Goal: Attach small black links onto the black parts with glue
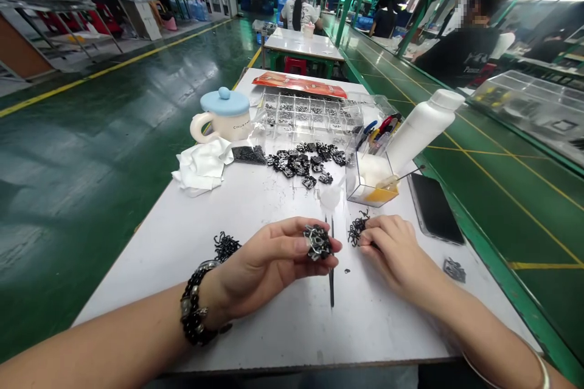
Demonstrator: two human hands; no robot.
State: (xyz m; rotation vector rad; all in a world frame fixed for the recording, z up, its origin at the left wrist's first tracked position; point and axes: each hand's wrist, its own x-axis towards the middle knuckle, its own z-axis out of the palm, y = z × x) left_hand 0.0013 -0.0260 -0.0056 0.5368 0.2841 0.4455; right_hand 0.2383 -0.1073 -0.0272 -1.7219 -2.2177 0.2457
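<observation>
My left hand (274,258) pinches a small black and silver ornament (318,241) between thumb and fingertips, just above the white table (228,213). My right hand (395,252) rests on the table with curled fingers touching a small heap of black wiry pieces (356,230). Between the hands lies a thin dark tool like tweezers (331,273). Another cluster of black wiry pieces (225,245) lies by my left wrist, which wears a black bead bracelet (194,310).
Farther back are a pile of black ornaments (303,161), a clear compartment box (310,110), a mug with a blue lid (222,114), a white cloth (203,165), a white bottle (422,127), a clear tub (370,179) and a phone (435,208). People sit at tables beyond.
</observation>
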